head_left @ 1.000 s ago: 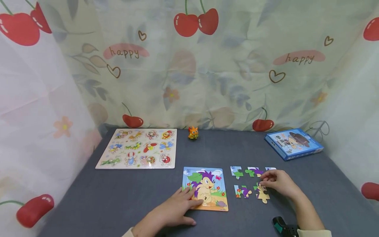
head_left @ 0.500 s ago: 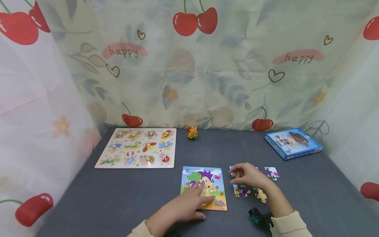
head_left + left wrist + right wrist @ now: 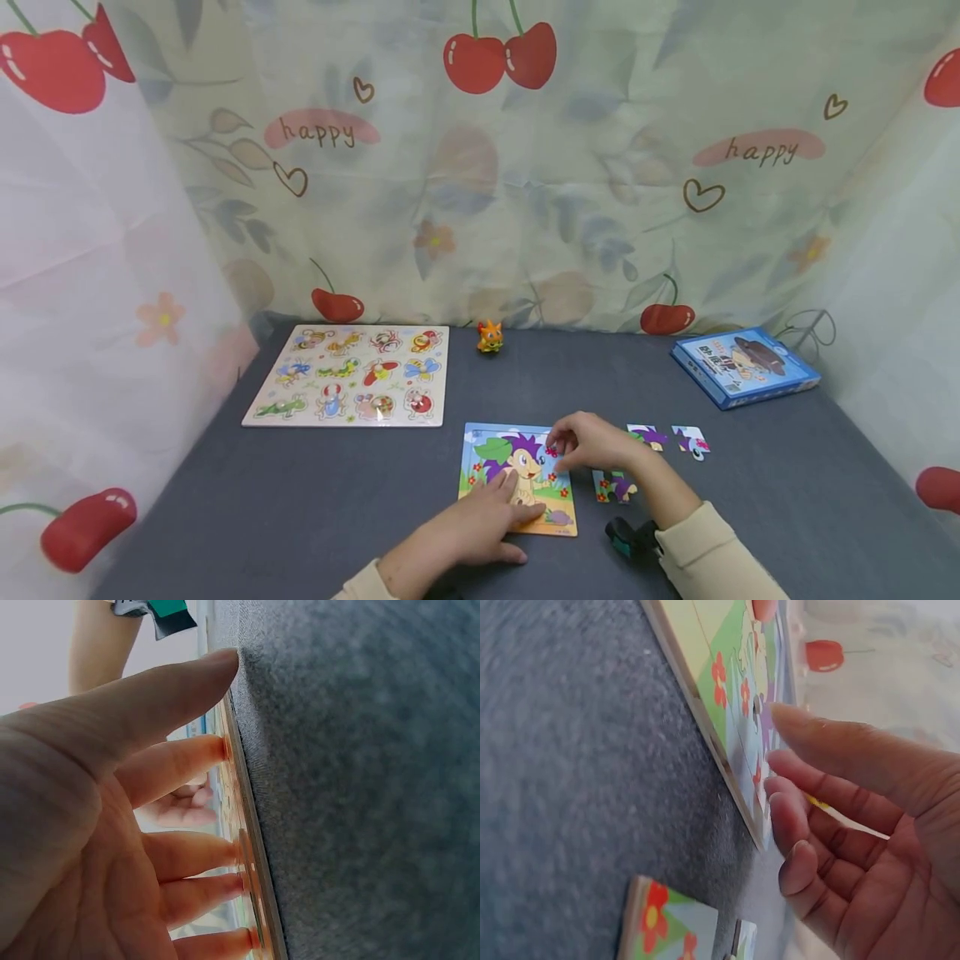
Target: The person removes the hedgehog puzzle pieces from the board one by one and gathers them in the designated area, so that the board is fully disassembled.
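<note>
In the head view my left hand [image 3: 483, 517] rests spread on the lower part of a square hedgehog jigsaw [image 3: 480, 432]. The left wrist view shows its fingertips [image 3: 217, 844] touching the board, with the thumb over the cloth. My right hand [image 3: 596, 442] is at the jigsaw's upper right corner. Seen from the right wrist, its fingers [image 3: 791, 817] are loosely bent and nothing shows between them and the thumb. Loose jigsaw pieces lie to the right: two purple-haired ones [image 3: 647, 436] in the back row and a flowered one [image 3: 613, 486] in front. The right hand and forearm hide part of that area.
A white insect peg puzzle [image 3: 345, 377] lies at the back left. A small orange toy figure [image 3: 490, 337] stands at the back middle, and a blue box [image 3: 746, 367] lies at the back right. A printed curtain [image 3: 540, 250] encloses the dark tabletop [image 3: 337, 475].
My right hand has moved left, from the loose pieces to the jigsaw's upper right corner. My left hand has shifted slightly right on the board.
</note>
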`<state>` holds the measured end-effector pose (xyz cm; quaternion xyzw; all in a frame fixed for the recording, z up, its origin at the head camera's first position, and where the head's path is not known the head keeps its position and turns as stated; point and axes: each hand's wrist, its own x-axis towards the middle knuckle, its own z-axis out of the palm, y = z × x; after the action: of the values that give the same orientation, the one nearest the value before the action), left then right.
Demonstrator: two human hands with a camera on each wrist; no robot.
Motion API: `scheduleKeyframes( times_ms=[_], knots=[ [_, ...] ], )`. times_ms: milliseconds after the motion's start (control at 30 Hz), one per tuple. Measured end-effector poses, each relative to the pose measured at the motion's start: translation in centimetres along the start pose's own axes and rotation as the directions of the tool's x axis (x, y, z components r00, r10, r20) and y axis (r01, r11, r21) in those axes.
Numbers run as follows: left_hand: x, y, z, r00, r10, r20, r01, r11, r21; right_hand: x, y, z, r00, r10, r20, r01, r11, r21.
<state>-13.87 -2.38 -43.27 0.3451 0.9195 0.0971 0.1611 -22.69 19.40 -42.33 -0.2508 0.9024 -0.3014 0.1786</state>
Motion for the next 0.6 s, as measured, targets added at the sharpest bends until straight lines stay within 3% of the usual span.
scheduleKeyframes(
  times_ms=[367,600],
  knots=[
    [0.02,0.06,-0.07,0.999,-0.006,0.033,0.007,1.0,-0.021,0.59,-0.24,0.68,1.0,0.006,0.009,-0.006,1.0,0.004],
    [-0.04,0.09,0.07,1.0,-0.01,0.015,0.01,1.0,-0.012,0.49,-0.22,0.87,1.0,0.011,0.006,-0.011,1.0,0.029]
  ],
)
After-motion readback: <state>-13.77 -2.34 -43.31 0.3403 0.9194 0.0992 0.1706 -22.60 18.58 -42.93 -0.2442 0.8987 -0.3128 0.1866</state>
